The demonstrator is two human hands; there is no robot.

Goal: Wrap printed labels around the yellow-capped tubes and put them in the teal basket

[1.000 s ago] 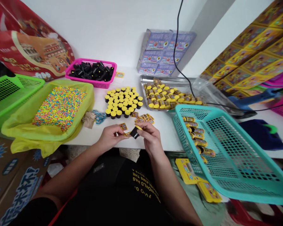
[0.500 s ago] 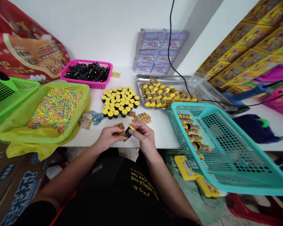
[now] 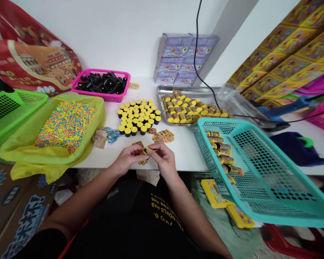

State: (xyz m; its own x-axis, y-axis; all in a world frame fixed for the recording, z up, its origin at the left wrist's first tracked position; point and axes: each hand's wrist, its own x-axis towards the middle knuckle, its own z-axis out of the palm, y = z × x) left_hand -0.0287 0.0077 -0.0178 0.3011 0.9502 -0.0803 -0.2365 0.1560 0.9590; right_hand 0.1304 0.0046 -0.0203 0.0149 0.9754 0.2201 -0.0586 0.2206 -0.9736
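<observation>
Between my two hands is a small canister [image 3: 147, 148] with a yellow lid, largely hidden by the fingers. My left hand [image 3: 125, 159] pinches it from the left, and a printed label seems to lie against it. From the right, my right hand [image 3: 164, 159] closes thumb and fingers on the lid end. Printed labels [image 3: 143, 162] lie on the table just beneath the fingers. Beyond the hands stand several black canisters with yellow lids [image 3: 139, 117], upright and close together. A fanned pile of labels [image 3: 164, 136] sits to their right.
A yellow-lined basket of colored candies [image 3: 66, 126] stands left, with a pink basket of black parts [image 3: 101, 84] behind. At right are a metal tray [image 3: 160, 94] of labeled canisters and a turquoise basket [image 3: 259, 162] overhanging the table edge. A black cable [image 3: 196, 54] hangs down.
The canister has turned in my fingers, and its black side, plain to see before, is now mostly covered. My hands have stayed in nearly the same place, and the view has shifted slightly.
</observation>
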